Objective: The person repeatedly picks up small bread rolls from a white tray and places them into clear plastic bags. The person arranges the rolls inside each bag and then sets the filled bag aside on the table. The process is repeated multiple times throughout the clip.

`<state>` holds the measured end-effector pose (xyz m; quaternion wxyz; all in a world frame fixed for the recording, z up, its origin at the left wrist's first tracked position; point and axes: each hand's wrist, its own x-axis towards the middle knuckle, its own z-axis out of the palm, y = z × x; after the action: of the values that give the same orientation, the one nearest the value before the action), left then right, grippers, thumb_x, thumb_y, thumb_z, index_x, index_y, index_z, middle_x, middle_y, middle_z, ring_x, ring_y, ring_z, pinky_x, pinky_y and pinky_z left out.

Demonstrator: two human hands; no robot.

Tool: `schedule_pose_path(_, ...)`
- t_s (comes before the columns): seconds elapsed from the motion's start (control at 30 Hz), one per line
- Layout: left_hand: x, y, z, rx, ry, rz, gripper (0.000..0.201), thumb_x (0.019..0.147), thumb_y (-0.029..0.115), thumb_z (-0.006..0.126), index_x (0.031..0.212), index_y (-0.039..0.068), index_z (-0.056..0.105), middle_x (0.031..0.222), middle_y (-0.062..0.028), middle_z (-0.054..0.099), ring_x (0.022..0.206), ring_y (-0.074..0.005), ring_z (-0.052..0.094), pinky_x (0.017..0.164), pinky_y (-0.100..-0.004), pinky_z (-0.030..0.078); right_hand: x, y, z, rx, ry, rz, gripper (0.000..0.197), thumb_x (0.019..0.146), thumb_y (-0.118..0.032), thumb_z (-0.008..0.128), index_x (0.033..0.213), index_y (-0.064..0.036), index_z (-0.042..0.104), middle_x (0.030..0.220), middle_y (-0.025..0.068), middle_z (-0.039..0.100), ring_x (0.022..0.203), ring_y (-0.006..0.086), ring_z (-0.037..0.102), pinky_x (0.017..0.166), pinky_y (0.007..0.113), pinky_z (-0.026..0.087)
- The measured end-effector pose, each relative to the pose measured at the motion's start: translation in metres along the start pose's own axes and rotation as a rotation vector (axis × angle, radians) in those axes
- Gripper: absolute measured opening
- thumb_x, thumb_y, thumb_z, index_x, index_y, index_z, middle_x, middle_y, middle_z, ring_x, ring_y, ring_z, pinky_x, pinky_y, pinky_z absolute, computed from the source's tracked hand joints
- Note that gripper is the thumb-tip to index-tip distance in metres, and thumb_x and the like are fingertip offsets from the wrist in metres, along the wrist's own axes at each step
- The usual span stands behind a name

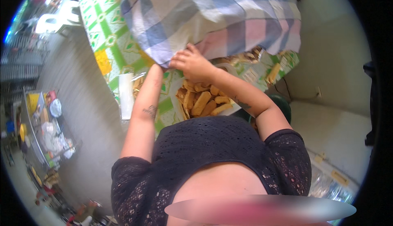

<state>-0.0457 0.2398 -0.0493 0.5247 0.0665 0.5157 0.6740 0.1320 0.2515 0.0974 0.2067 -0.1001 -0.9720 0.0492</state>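
Note:
A large blue, white and pink checked cloth (229, 13) bulges over something hidden on the table. My right hand (191, 65) is at its near edge, fingers closed on the fabric, which rises in a fold by the forefinger. My left forearm (148, 97) reaches up to the same edge. The left hand itself is out of sight beneath the cloth. Just below my right wrist, finger-shaped golden-brown baked pieces (201, 102) fill a pale container, its near side partly hidden by my body.
A green-and-white patterned tablecloth (108, 27) covers the table. A white strip in clear wrapping (125, 93) lies by my left forearm. One wrapped baked piece (273, 74) sits at the right corner, near the wall. A cluttered metal cart (49, 128) stands left on the grey floor.

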Motion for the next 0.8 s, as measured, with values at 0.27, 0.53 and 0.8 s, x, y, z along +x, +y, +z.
schedule_pose_path(0.27,-0.124,0.035,0.014,0.100,0.084,0.105,0.059,0.093,0.050,0.032,0.136,0.010,0.030,0.135,-0.0069,0.039,0.129,-0.0225,0.029,0.106,-0.0364,0.022,-0.157,0.022,-0.012,0.051,0.334,0.422,0.029,0.065,0.001,0.053,0.090,-0.0110,0.062,0.093,0.0058,0.058,0.093,0.0274,0.052,0.084,0.041,0.037)
schedule_pose_path(0.53,-0.192,-0.093,0.128,1.302,-0.900,0.660,0.067,0.075,0.012,0.062,0.133,0.003,0.031,0.135,-0.0245,0.031,0.129,-0.0389,0.027,0.106,-0.0426,0.025,-0.217,0.014,0.005,0.056,0.402,0.932,0.028,0.067,0.000,0.052,0.090,-0.0115,0.062,0.097,0.0069,0.058,0.093,0.0305,0.050,0.078,0.043,0.038)
schedule_pose_path(0.8,-0.151,-0.217,0.239,1.864,-1.259,0.378,0.043,0.077,0.010,0.056,0.118,0.000,0.049,0.115,-0.0197,0.055,0.109,-0.0341,0.053,0.090,-0.0376,0.044,-0.321,0.040,-0.004,0.196,0.261,1.388,0.040,0.075,-0.003,0.056,0.115,-0.0050,0.052,0.114,0.0189,0.049,0.102,0.0358,0.048,0.090,0.040,0.040)
